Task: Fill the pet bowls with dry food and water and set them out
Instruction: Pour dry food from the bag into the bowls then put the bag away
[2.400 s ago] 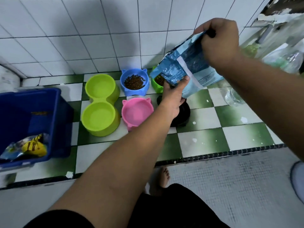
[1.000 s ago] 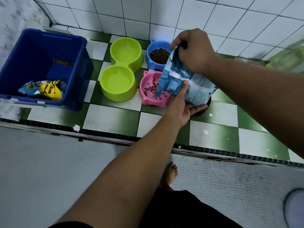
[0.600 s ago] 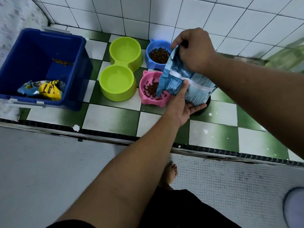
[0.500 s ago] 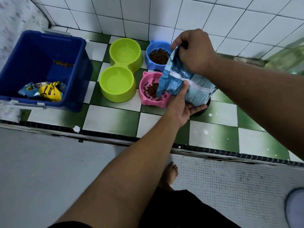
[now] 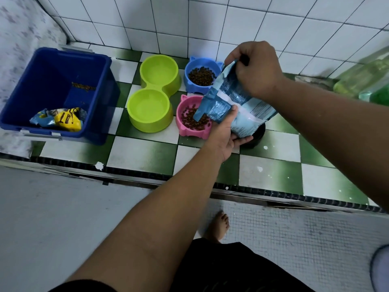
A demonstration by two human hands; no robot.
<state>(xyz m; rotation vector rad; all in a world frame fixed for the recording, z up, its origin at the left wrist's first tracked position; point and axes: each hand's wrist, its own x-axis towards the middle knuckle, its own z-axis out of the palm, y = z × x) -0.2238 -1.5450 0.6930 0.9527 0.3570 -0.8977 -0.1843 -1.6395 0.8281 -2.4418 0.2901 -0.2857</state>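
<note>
A blue food bag (image 5: 235, 102) is tilted with its open corner over the pink bowl (image 5: 189, 131), which holds brown kibble. My left hand (image 5: 226, 131) cups the bag from below, thumb across its front. My right hand (image 5: 255, 68) pinches the bag's top edge above. The blue bowl (image 5: 190, 83) behind the pink one is filled with kibble. A lime-green double bowl (image 5: 153, 95) stands to the left with both cups bare. A black bowl (image 5: 257, 135) is mostly hidden under the bag.
All bowls stand on a green-and-white tiled ledge (image 5: 143, 152) against a white tiled wall. A blue plastic bin (image 5: 92, 102) at the left holds a yellow food pouch (image 5: 67, 121). Green bottles (image 5: 364, 81) blur at the right edge. My bare foot (image 5: 219, 226) is on the floor below.
The bag moved from over the back bowls to the pink bowl, and kibble has been piling up in it. The camera view shifted right and down early on.
</note>
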